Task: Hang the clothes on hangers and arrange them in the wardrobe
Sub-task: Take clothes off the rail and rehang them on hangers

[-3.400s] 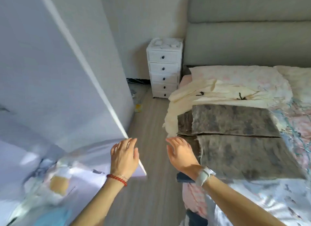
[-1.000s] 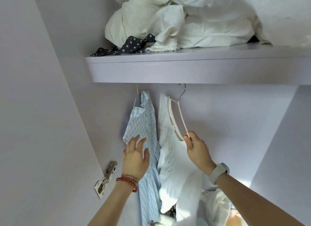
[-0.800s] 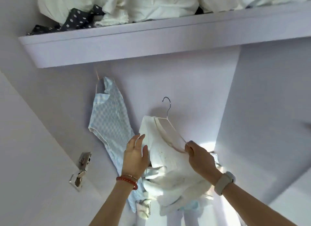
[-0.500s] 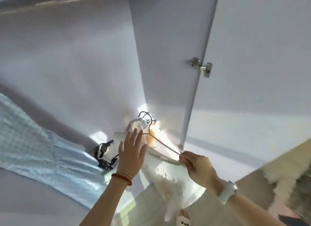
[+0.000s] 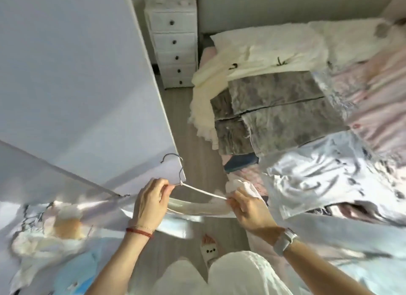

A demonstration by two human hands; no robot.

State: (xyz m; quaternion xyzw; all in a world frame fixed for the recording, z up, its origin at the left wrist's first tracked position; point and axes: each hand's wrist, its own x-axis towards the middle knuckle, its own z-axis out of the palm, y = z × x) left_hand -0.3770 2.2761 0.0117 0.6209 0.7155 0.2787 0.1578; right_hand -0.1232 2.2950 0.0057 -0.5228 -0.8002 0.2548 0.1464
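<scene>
Fingers (image 5: 161,186) of the left hand (image 5: 149,203) curl and pinch the white hanger (image 5: 204,193) just under its dark wire hook, while the right hand (image 5: 248,209) pinches the hanger's far-right shoulder end together with a fold of the white garment (image 5: 197,209) draped on it. Both forearms reach up from the near edge, the palms turned away from the camera, with the two hands level and apart, the hanger's thin bar stretched between them. One red bead bracelet (image 5: 139,225) circles the left wrist and one white watch (image 5: 283,244) the right.

That hanger hangs in the air above the wood floor (image 5: 193,147), in the gap between the open wardrobe door (image 5: 72,75) on the left and the bed (image 5: 373,79) on the right; the garment sags below it as a pale band. One slippered foot (image 5: 209,249) shows on the floor beneath, beside the person's white trousers (image 5: 219,275).

On the bed lie a cream garment (image 5: 219,75) with two small dark bows, three grey folded pieces (image 5: 279,110) stacked over it, and a white printed cloth (image 5: 325,180) nearer. At the far wall stands one white drawer chest (image 5: 173,39) with five dark knobs. At the near left, blurred pale and blue clothes (image 5: 55,246) lie in a heap; I cannot count them.
</scene>
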